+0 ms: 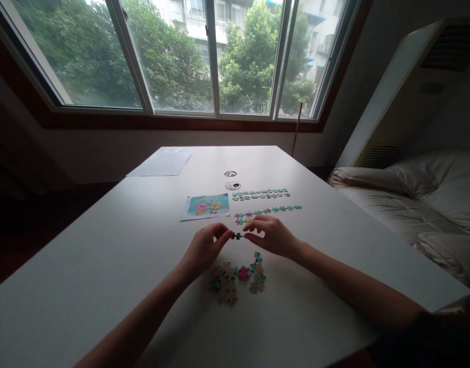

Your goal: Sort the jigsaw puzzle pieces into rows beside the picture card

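Note:
My left hand (209,244) pinches a dark green puzzle piece (237,236) at its left edge, just above the white table. Across from it, my right hand (271,234) has thumb and fingers apart, close to the piece's right side with a small gap. Beyond the hands, puzzle pieces lie in rows: a greenish double row (261,194), a teal row (280,209), and a shorter row (242,221) partly hidden by my right hand. A loose heap of pieces (228,281), some with brown backs up, lies nearer to me, beside a pink piece (243,273).
A cartoon picture sheet (207,205) lies left of the rows on the white table (104,266). Two round inserts (232,186) sit in the tabletop behind it. Papers (160,162) rest at the far left corner. A pale sofa (430,189) stands at the right.

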`<state>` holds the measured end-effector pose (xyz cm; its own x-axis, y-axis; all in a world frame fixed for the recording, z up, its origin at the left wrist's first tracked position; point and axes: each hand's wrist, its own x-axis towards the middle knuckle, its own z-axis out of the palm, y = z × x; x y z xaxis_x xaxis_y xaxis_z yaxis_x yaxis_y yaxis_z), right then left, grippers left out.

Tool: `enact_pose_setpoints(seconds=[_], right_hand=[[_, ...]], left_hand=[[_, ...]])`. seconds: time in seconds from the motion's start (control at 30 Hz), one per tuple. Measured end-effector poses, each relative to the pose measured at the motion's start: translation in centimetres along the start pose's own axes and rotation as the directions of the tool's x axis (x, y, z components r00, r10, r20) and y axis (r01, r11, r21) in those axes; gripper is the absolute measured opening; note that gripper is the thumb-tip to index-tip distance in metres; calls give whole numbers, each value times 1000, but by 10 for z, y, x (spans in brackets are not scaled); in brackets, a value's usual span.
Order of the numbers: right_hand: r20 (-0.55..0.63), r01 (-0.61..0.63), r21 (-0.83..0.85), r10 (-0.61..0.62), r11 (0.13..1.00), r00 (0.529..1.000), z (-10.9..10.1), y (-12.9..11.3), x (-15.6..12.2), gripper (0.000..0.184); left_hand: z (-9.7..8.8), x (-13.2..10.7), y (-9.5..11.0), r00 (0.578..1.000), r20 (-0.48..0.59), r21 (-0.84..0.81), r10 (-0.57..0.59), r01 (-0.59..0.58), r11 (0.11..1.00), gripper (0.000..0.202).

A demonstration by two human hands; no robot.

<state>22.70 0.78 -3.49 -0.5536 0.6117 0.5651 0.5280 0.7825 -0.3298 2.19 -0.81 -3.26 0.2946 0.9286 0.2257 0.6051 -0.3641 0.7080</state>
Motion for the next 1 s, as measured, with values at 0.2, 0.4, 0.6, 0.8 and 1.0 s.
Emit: enact_pose_setpoints(seconds=[0.2,0.4,0.6,0.8,1.0], right_hand=[[-58,29,10,-28,1000,998,6,-10,-2,11],[-69,10,18,-8,1000,998,7,-7,-5,12],[-93,-13,62,19,998,996,7,-5,-5,13],[-116,49,79,-39,996,992,2,5,-4,12],[-215,39,73,-23,997,976,-22,29,-3,9]], left_hand=[[1,0,-1,1000,-9,-68,-19,18,998,30],[5,-1,0,999,-7,-90,-32,31,995,29],[7,-1,2,1000,14,-104,-19,20,994,28],[1,-1,6,997,79,-65,-12,17,998,29],[-10,-9,15,902,404,54,153,-191,980,21]])
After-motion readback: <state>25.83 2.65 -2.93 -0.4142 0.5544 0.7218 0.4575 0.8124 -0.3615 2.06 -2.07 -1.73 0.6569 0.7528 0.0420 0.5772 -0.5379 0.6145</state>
